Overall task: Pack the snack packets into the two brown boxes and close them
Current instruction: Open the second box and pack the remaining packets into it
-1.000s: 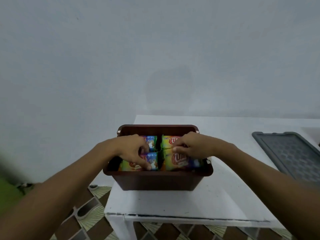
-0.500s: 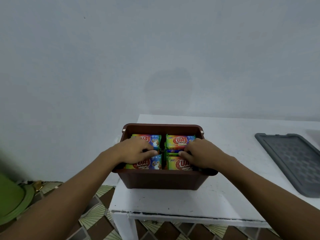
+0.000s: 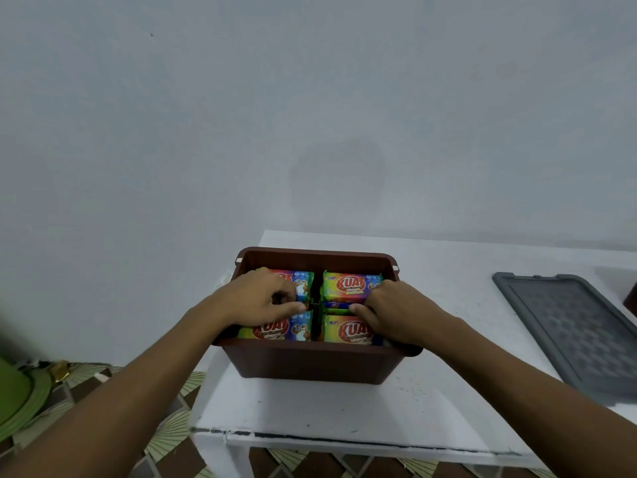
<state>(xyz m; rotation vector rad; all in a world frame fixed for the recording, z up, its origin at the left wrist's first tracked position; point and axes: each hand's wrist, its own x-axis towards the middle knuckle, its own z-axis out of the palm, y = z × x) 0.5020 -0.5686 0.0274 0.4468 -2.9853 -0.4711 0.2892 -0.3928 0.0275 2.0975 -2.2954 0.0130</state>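
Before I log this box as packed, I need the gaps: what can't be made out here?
Head view only.
- Layers under the top colourful snack packets: hidden by them and the brown plastic box walls.
- Grip of left hand and right hand: fingertips tucked between packets.
- The dark brown object at right: cut off by the edge.

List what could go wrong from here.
1. The colourful foil snack packets sit almost level with the rim of the brown plastic box; the grey plastic lid may not seat.
2. The box stands at the white table's left edge; the left hand and right hand, gripping packets, could nudge it off.
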